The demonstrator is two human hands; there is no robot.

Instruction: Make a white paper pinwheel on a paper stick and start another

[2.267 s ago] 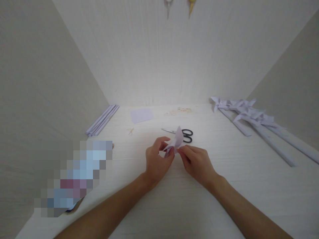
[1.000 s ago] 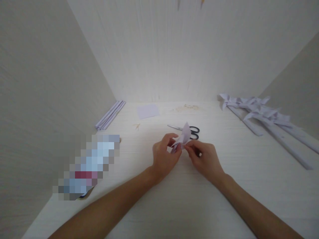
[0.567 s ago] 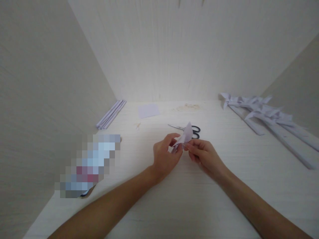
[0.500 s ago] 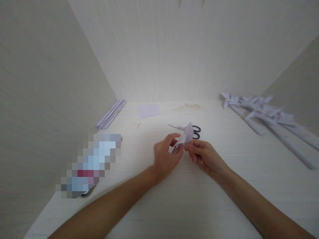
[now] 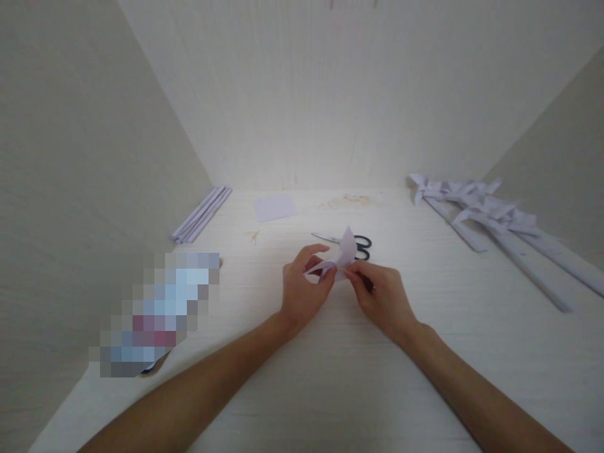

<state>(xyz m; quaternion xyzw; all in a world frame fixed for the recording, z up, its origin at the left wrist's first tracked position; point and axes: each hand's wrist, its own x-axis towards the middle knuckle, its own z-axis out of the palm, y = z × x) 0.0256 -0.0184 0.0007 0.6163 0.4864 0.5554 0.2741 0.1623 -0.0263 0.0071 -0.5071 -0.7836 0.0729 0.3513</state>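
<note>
My left hand [image 5: 306, 286] is closed on a pale paper pinwheel [image 5: 348, 244], its thumb and fingers around the folded middle while the pointed blades stick out. Close beside it, my right hand [image 5: 384, 296] pinches a thin pale stick [image 5: 344, 269], whose tip is at the pinwheel's centre. Whether the stick passes through the paper, I cannot tell. Behind the pinwheel lie scissors [image 5: 362, 241] with black handles, partly covered by a blade of paper.
Several paper pinwheels on flat paper sticks [image 5: 528, 270] lie at the right. Rolled paper sticks [image 5: 202, 215] lie along the left wall, with a blurred-out phone-like device [image 5: 163, 314] nearer me. A paper square [image 5: 274, 207], small thin sticks [image 5: 254, 236] and pale bits [image 5: 356, 200] lie further back.
The pinwheel has turned in my left hand, and more of its blades show. My right hand has rolled over, its back now facing up. The whole view has shifted slightly.
</note>
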